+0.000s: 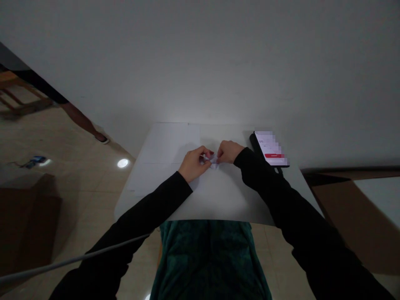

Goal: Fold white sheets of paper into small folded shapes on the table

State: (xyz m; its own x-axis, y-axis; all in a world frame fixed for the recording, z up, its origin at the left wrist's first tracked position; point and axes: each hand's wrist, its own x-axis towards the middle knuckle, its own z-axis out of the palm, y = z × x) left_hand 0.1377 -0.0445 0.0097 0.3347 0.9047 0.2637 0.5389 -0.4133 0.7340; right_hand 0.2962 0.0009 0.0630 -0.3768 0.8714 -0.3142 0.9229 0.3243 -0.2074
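Over the middle of a white table [231, 196], a small folded piece of white paper [213, 161] sits between my two hands. My left hand [194, 165] is closed, pinching its left side between thumb and fingers. From the right, my right hand [229, 151] comes in with fingertips pressed together on the paper's right edge. The fingers cover much of the piece, so its exact folded shape cannot be made out. Beneath and beyond my left hand lie flat sheets of white paper [168, 141].
A phone [270, 149] with a lit screen leans at the table's right rear. The wall [218, 62] borders the table's far edge. A grey cable [75, 259] crosses at lower left. Cardboard [359, 225] lies to the right; a person's leg [81, 118] shows at left.
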